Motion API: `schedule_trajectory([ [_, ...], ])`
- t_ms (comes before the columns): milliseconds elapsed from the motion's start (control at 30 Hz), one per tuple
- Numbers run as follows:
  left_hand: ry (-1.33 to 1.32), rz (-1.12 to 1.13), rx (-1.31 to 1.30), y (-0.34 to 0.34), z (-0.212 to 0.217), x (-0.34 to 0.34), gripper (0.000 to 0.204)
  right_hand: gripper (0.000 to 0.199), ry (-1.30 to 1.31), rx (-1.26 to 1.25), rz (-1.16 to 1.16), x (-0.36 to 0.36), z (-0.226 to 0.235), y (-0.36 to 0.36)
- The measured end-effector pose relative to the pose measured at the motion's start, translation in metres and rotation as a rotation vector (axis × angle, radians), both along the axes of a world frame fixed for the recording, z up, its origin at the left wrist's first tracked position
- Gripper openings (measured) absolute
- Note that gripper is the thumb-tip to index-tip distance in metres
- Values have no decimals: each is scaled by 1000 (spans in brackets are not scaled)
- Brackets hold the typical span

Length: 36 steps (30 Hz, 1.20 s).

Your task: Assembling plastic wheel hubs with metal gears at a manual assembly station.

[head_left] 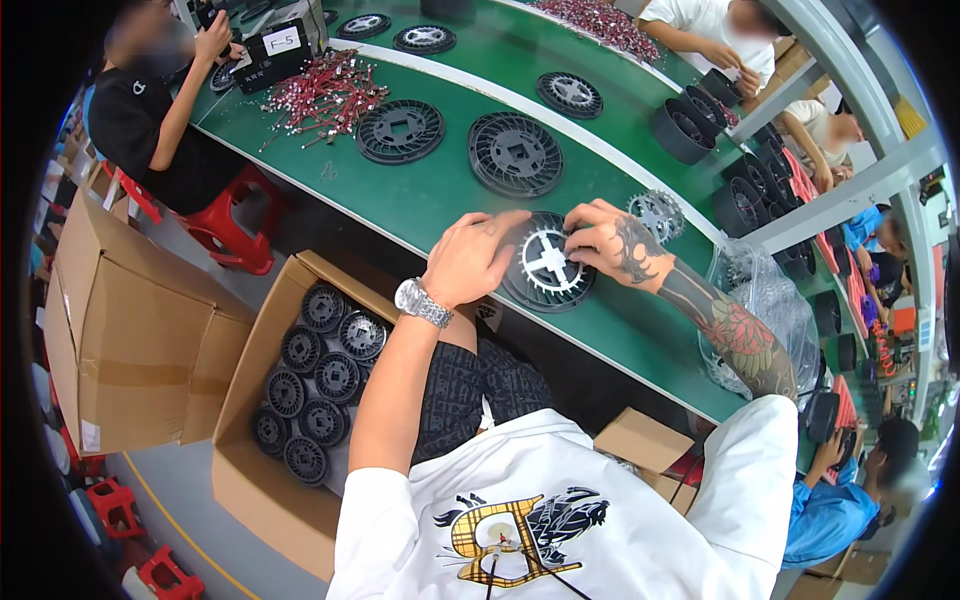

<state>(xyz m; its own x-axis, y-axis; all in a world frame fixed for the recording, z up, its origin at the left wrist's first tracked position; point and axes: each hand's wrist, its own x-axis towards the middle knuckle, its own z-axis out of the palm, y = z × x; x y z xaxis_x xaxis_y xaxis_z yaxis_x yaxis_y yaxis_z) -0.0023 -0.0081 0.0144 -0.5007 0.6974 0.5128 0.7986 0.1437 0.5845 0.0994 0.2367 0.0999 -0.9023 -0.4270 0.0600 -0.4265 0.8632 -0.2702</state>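
On green bench, round black finned disc (pixel 545 265), silver cross hub

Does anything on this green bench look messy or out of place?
Mostly tidy. The one loose spot is the heap of red wires, a tangle spreading across the green bench. The black discs lie flat. Both hands, left and right, rest on one disc with a silver cross. Nothing looks broken or spilled.

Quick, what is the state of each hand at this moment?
Left hand: fingers bent, resting on the rim of the black round disc.
Right hand: fingers curled on the same disc, pressing near its silver cross-shaped insert.
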Motion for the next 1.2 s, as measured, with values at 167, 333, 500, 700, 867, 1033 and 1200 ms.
schedule_trajectory([
  [167, -71, 10, -118, -1, -4, -1, 51, 14, 37, 18, 28, -2, -11, 6],
  [333, -65, 27, -103, -1, -4, -3, 50, 16, -53, 30, -78, -2, 6, -5],
  [500, -69, 25, -10, 0, -7, -4, 49, 16, 19, 75, 3, -2, -1, -1],
  [700, -54, 34, -95, -1, -5, -4, 51, 16, 44, 126, 24, -2, -4, -1],
  [867, -53, 26, -92, -1, -5, -5, 50, 16, 31, 141, 20, -2, -4, -3],
  [1033, -45, 20, -52, 0, -6, -5, 50, 18, 54, 192, 36, -5, -6, -2],
  [1200, -24, 7, 19, 0, -5, -5, 50, 13, -3, 21, -1, -7, -10, 2],
])
